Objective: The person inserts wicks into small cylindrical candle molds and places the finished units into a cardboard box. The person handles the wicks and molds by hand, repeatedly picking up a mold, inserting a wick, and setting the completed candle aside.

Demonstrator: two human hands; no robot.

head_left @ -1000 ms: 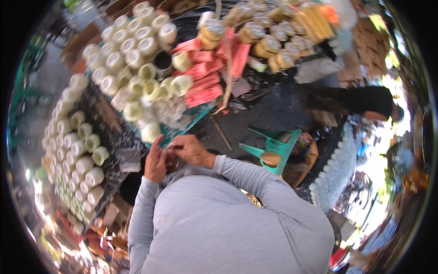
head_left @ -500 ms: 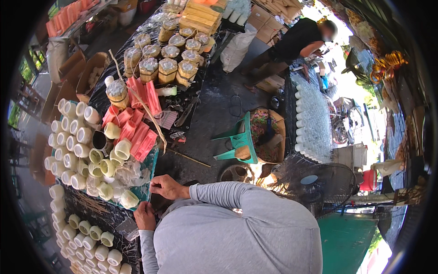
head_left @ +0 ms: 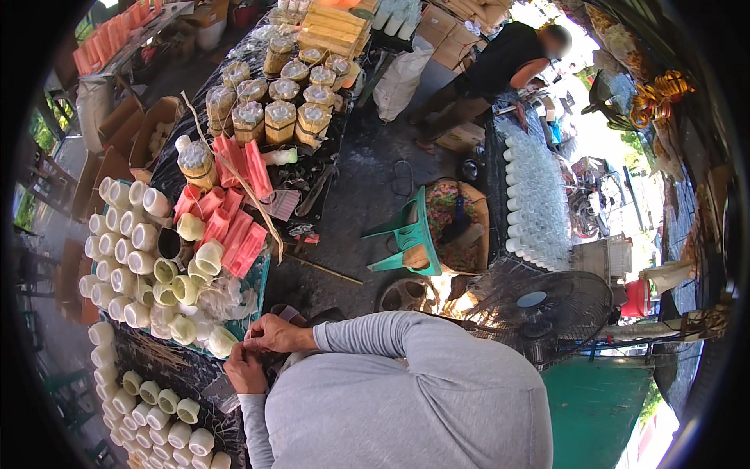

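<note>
My right hand [head_left: 276, 334] reaches in from the right with its fingers pinched together at the tray's near edge. Just below it, my left hand [head_left: 246, 372] is also closed, its fingertips close to those of the right. Whatever they pinch is too small or hidden to name. Nearest to them lies a pale greenish cup-like piece [head_left: 222, 342] on the corner of the green tray [head_left: 258, 291]. Crumpled clear plastic [head_left: 226, 298] sits behind it. Rows of whitish cup-like pieces [head_left: 123, 252] fill the left side.
Beyond are pink bundles [head_left: 244, 242], a thin bent stick [head_left: 234, 172] and several bamboo containers [head_left: 280, 121]. More pale cups [head_left: 160, 430] stand at lower left. A green plastic stool [head_left: 418, 234], a fan [head_left: 539, 305] and a person in dark clothes [head_left: 500, 66] are to the right.
My right hand has moved left and slightly down, bringing its fingertips to my left hand. The left hand has shifted slightly left.
</note>
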